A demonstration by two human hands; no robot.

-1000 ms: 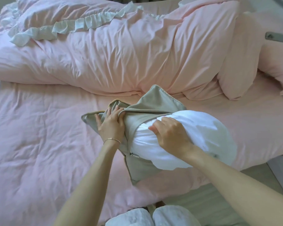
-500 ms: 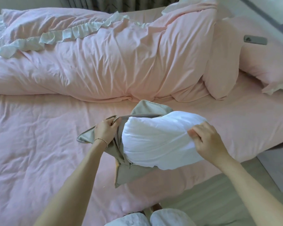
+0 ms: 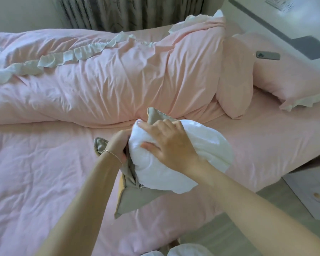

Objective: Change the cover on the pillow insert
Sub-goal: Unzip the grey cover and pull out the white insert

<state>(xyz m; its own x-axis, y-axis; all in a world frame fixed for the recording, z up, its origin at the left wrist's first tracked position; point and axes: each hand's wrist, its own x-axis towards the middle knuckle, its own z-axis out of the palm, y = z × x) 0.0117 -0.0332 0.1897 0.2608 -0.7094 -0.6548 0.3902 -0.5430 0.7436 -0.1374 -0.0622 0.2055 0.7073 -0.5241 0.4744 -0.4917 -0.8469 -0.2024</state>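
Observation:
A white pillow insert (image 3: 201, 145) lies on the pink bed, its left end tucked into the zip opening of a beige cover (image 3: 137, 198). The cover is bunched under and to the left of the insert, with one corner poking up behind it. My left hand (image 3: 118, 146) grips the cover's edge beside the opening, fingers partly hidden by the insert. My right hand (image 3: 168, 145) lies on top of the insert's left end, fingers and thumb dug into the white fabric.
A rumpled pink duvet (image 3: 103, 78) with a white frill fills the back of the bed. Pink pillows (image 3: 235, 78) stand at the right, one with a dark phone (image 3: 267, 55) on it. The bed edge and floor (image 3: 248, 228) are at the lower right.
My right hand has moved from the insert's right end back to its left end near the opening. The left hand still holds the cover. The view has tilted up.

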